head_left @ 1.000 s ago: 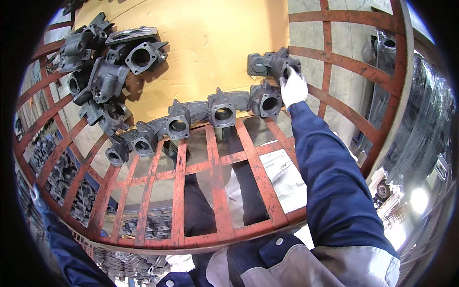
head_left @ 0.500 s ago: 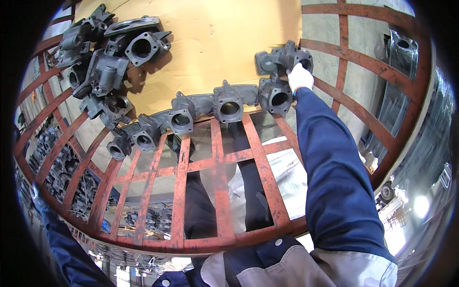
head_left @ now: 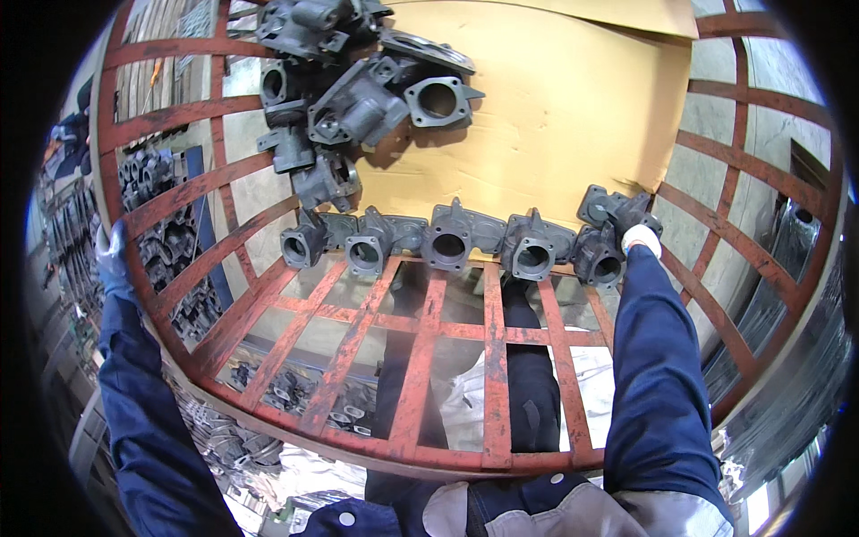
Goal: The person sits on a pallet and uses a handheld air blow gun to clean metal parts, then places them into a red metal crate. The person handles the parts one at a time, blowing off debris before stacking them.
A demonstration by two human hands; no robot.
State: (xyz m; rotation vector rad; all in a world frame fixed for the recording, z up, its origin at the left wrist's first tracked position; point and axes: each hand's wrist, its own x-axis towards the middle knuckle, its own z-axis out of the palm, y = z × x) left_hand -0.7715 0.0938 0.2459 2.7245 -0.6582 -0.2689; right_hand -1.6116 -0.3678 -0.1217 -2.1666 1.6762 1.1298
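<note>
My right hand (head_left: 642, 239), in a white glove, is closed on a dark grey cast metal housing (head_left: 617, 208) at the right end of a row. Part of that housing is hidden under the glove. Just below it sits another flanged housing (head_left: 598, 258) with a round bore. Far to the left, my gloved left hand (head_left: 111, 254) grips the top rail (head_left: 128, 228) of a red metal crate; its fingers show only partly.
Several similar housings (head_left: 447, 240) line the crate's near side. More are heaped (head_left: 358, 103) at the far left, on yellowish cardboard (head_left: 555, 107). Slatted red bars (head_left: 416, 358) wall the near side. Outside, on the left, lie other dark castings (head_left: 170, 242).
The view has shifted, so the crate and castings appear farther right and my left hand is more fully in sight. My right hand stays on the housing at the row's right end.
</note>
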